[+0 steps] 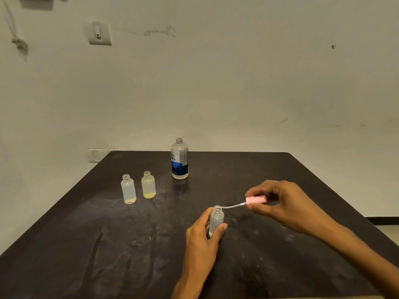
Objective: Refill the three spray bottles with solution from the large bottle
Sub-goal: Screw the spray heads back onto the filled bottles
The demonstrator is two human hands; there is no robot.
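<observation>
My left hand grips a small frosted spray bottle standing near the table's middle, its neck uncapped. My right hand pinches the pink spray cap, held sideways; its thin dip tube reaches left to the bottle's mouth. Two more small bottles stand uncapped to the left: one and another, each with a little yellowish liquid at the bottom. The large bottle, blue-and-white label, stands uncapped at the back with a low level of yellowish liquid.
The dark table is scuffed with pale marks. A pale wall rises right behind its far edge, with a switch plate at the back left. The table's right edge drops to the floor.
</observation>
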